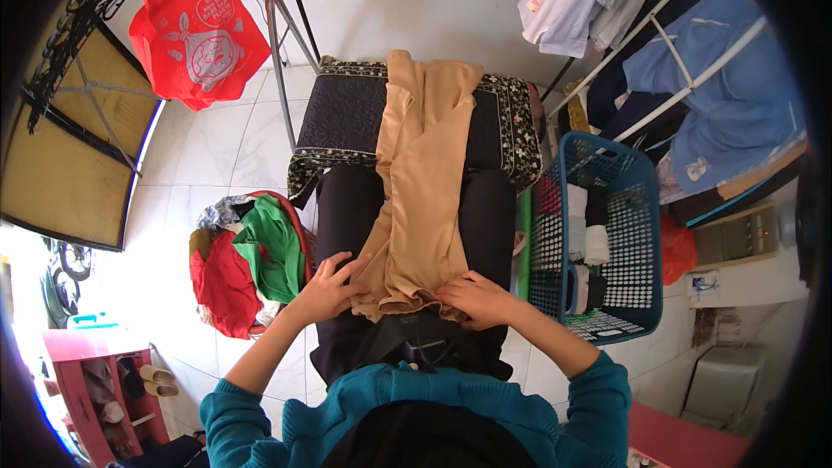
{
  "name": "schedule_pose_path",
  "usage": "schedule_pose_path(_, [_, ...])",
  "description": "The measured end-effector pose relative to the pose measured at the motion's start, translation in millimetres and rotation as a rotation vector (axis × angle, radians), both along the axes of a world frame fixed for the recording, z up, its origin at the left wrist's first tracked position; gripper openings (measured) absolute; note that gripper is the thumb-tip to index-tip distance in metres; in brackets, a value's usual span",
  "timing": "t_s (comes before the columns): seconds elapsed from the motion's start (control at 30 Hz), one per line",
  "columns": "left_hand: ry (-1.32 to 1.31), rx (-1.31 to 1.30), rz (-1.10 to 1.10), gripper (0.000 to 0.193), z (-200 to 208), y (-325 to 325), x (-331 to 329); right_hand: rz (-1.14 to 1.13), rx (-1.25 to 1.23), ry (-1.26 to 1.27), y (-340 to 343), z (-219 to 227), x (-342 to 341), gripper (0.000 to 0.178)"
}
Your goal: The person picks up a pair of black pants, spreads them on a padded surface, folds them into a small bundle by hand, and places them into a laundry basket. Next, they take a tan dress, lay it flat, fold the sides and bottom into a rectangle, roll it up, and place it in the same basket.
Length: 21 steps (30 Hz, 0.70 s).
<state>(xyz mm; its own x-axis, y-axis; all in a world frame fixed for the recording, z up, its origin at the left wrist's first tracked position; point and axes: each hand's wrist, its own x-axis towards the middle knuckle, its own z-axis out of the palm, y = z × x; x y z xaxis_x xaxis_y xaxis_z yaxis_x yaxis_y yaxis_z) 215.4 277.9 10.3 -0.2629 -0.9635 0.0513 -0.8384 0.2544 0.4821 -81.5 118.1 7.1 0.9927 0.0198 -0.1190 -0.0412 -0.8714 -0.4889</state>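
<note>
A long tan satin garment (422, 182), folded lengthwise, stretches from my lap over a dark quilted cloth with a floral border (338, 117). Its gathered, ruffled edge lies closest to my body. At that edge's left corner is my left hand (328, 293), fingers apart and touching the fabric, with nothing plainly gripped. My right hand (481, 301) has its fingers closed over the right corner of the same edge; its thumb is mostly hidden.
On the left stands a basket heaped with red and green clothes (251, 260). A blue plastic basket (641, 234) to the right holds rolled items (596, 243). A red tote bag (201, 35) hangs at upper left, and a rack of clothes (711, 78) stands at upper right.
</note>
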Motion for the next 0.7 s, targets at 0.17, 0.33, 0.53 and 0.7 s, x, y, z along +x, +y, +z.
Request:
schedule_pose_path(0.17, [0.113, 0.053, -0.026, 0.031, -13.2, -8.2, 9.3, -0.072, -0.008, -0.023, -3.4, -23.2, 1.0, 0.037])
schedule_pose_path(0.33, [0.408, -0.192, 0.147, 0.033, 29.0, -48.1, 21.9, -0.319, 0.164, -0.316, -55.2, 26.7, -5.3, 0.028])
schedule_pose_path(0.53, [0.902, -0.467, 0.366, 0.021, 122.7, -123.6, 35.8, -0.645, 0.114, -0.582, -111.9, 161.9, 4.2, 0.033])
schedule_pose_path(0.7, [0.788, -0.491, 0.093, 0.022, 147.5, -108.6, 55.7, -0.523, 0.03, -0.553, -93.6, 188.8, 5.5, 0.041])
